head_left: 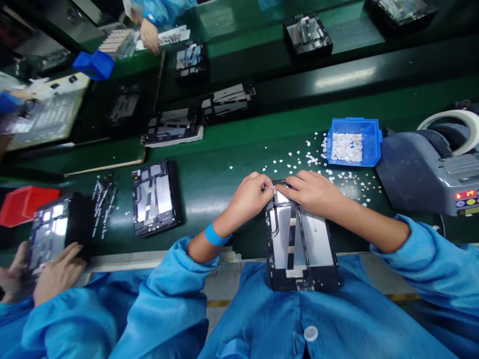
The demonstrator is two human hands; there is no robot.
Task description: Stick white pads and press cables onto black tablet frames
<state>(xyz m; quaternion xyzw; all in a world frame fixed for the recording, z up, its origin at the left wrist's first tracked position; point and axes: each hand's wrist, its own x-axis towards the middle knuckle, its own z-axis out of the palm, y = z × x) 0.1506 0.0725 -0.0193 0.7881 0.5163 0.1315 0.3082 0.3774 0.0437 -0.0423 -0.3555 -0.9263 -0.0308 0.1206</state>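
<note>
The fingertips of the left hand (250, 194) were pinched narrowly together at the upper left corner of an opened device (301, 244); whether a small piece was held between them could not be told. The right hand (310, 192) was laid over the upper edge of the same device, just beside the left, with its fingers bent; how firmly anything was gripped by it could not be made out. The device was placed directly below both hands, its silver panels and dark strips exposed, its lower end extended over the near edge of the green bench (213, 184). Just beyond the grip, small white pieces (312, 159) were scattered, and more were gathered in a blue bin (372, 142) beyond and to the right. Farther right of the grip, a grey machine (411, 169) was seen with a red-lit display (466, 194) and a roll of tape (472, 124). To the left of the grip, 1 further device (151, 197) was set on the bench, with thin strips (103, 204) heaped past it. Farthest left, a dark unit (48, 229) was held by a co-worker's hands (60, 271), near a red bin (26, 204).
</note>
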